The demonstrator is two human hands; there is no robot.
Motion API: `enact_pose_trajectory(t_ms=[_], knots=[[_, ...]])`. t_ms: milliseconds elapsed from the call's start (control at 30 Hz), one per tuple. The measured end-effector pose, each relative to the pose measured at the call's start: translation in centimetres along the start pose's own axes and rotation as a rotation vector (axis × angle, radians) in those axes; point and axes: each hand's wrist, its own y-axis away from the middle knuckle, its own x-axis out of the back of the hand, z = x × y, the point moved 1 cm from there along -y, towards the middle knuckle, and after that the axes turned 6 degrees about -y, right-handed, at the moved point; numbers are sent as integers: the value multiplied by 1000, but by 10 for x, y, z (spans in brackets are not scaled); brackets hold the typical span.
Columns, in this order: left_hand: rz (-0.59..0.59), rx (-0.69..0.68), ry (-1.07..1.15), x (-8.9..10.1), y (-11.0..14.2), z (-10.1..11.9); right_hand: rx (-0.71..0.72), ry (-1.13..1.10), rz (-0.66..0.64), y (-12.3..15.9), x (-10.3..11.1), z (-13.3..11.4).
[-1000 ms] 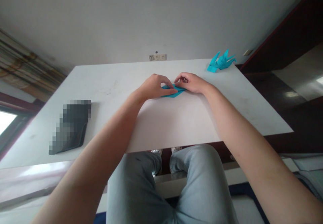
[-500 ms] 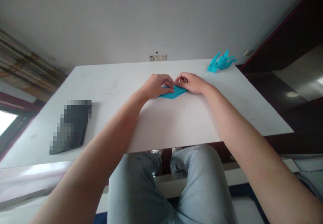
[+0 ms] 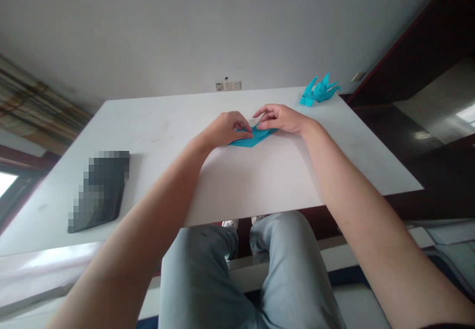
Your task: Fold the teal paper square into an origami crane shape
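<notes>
A folded piece of blue origami paper (image 3: 249, 142) lies on the white table in front of me, its near edge coming to a blunt point. My left hand (image 3: 230, 128) grips its left part, thumb on top and the other fingers curled behind. On the right part, my right hand (image 3: 277, 118) has its thumb pressed at a raised flap, with a bent finger close to the thumb. The right index finger is stretched out above the paper. Both hands cover the paper's outer ends.
Blue folded paper cranes (image 3: 319, 91) stand at the table's far right corner. A dark flat object (image 3: 106, 190), partly pixelated, lies at the left. Wall sockets (image 3: 227, 86) sit just beyond the back edge of the white table (image 3: 252, 175). My knees are below its front edge.
My right index finger has lifted and the two hands' fingertips have drawn apart, baring more of the paper's middle. The view has shifted slightly.
</notes>
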Motion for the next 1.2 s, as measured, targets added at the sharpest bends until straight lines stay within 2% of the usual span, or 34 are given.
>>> enact_pose_trajectory(t_ms=[267,400,533,633,767,833,900,1000,1133,1200], knots=[[61,115,99,-3,2,-3,140,39,84,-7,2,4],[128,138,19,-2,4,-1,221,44,158,-5,0,-5],[121,176,92,-1,4,1,271,42,169,-2,-3,-12],[78,240,119,1,4,5,303,81,200,-5,0,-8],[100,245,27,6,3,10,357,146,378,-17,17,8],[147,245,46,8,3,11,361,162,486,-20,25,15],[201,257,111,8,2,12,326,173,538,-20,26,17],[287,265,224,3,-2,10,240,181,510,-12,11,8],[335,263,325,-8,-7,8,138,131,175,-5,-23,-5],[345,257,341,-11,-7,9,110,83,74,-7,-35,-6]])
